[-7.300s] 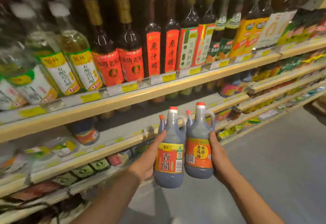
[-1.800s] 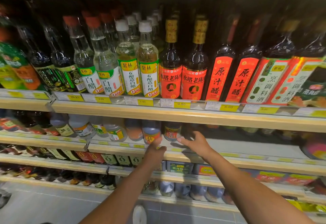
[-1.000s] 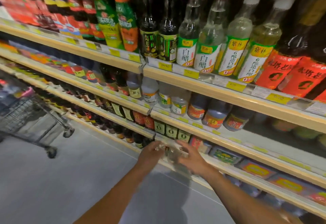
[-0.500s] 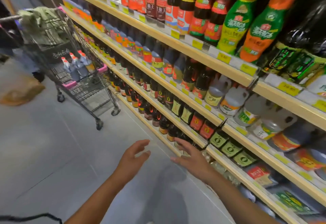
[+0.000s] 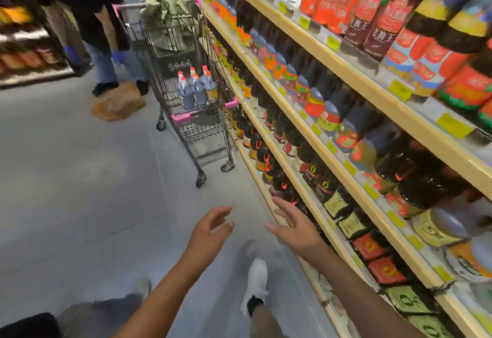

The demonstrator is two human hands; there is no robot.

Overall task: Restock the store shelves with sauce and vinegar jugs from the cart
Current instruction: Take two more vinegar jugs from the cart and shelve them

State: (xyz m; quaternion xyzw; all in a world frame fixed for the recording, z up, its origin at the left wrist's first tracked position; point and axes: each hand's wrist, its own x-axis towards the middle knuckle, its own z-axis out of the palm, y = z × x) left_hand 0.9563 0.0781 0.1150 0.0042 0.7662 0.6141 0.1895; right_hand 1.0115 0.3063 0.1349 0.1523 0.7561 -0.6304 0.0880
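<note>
Though hands [image 5: 210, 232] [image 5: 296, 227] spread empty, cart jugs [image 5: 195, 90] blurred

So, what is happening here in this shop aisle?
A person is in the aisle with the left hand and right hand both open and empty. Ahead, a grey wire shopping cart beside the wooden shelves holds several dark red-capped jugs, not yet shelved. Another person in dark clothes stands behind the cart.

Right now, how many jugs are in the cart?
3 can be told apart: left jug, middle jug and right jug, side by side at the near end of the cart. Extra red caps suggest more behind them, but blur prevents a sure count.
</note>
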